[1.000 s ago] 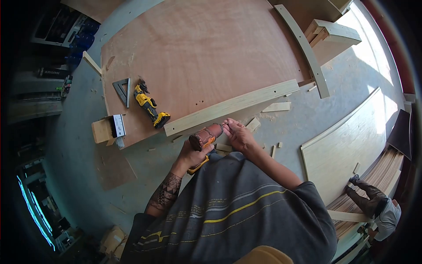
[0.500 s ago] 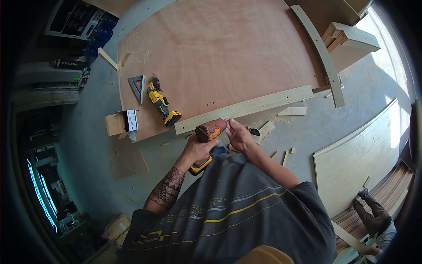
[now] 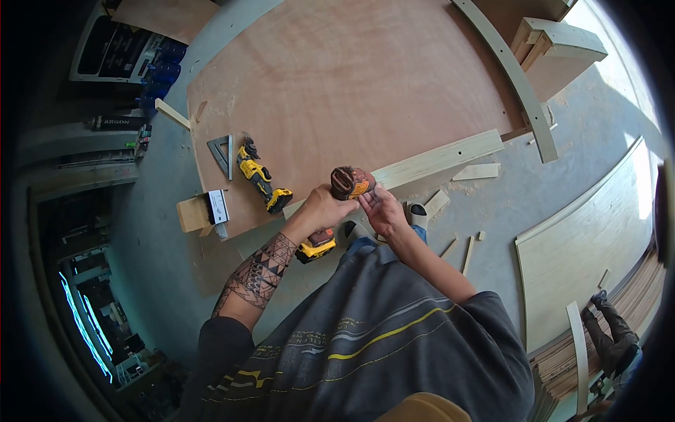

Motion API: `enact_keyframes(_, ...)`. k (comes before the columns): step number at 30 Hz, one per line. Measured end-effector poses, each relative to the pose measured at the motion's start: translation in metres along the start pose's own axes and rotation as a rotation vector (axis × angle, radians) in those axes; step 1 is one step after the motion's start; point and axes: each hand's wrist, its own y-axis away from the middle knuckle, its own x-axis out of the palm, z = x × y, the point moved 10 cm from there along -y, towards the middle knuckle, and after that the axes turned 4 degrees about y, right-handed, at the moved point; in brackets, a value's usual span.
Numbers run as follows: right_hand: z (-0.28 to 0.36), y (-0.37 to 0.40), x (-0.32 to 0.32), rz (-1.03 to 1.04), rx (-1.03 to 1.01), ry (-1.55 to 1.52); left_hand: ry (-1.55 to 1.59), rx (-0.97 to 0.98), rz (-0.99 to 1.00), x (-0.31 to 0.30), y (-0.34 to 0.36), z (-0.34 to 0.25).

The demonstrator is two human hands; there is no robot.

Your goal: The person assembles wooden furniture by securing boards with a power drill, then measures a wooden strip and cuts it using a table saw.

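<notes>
My left hand (image 3: 325,211), on the tattooed arm, grips the handle of a red-brown impact driver (image 3: 351,181) with a yellow battery (image 3: 316,246) below. The tool's rear faces me and its nose points away to the right, over a pale wooden strip (image 3: 436,160) along the panel's near edge. Beside the nose is my right hand (image 3: 385,211), palm turned partly up and fingers curled in; whatever sits between the fingertips is hidden. On the large wooden panel (image 3: 337,91) lie a yellow-and-black cordless multi-tool (image 3: 261,176) and a metal speed square (image 3: 221,156).
An open box (image 3: 197,213) sits at the panel's left corner. A curved, drilled strip (image 3: 510,74) lies along its right side. Wood offcuts (image 3: 477,171) lie on the floor near my feet. Another panel (image 3: 583,239) leans at right, near a person's legs (image 3: 610,323).
The driver and both hands have moved forward, closer to the pale strip. My right hand has turned more palm-up beside the nose. The other person's legs have shifted at lower right.
</notes>
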Motion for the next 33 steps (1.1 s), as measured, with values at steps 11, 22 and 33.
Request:
enact_keyframes(11,0.149,0.067,0.071,-0.188,-1.033,2.262,-0.097,-0.154,0.107,0.002,-0.014,0.013)
enact_keyframes(22,0.135,0.025,0.044,-0.020,-0.889,2.481,-0.147,-0.105,0.058,0.003,-0.017,-0.014)
enact_keyframes(33,0.135,0.025,0.041,-0.027,-0.892,2.504,-0.107,-0.054,0.031,0.019,-0.029,0.000)
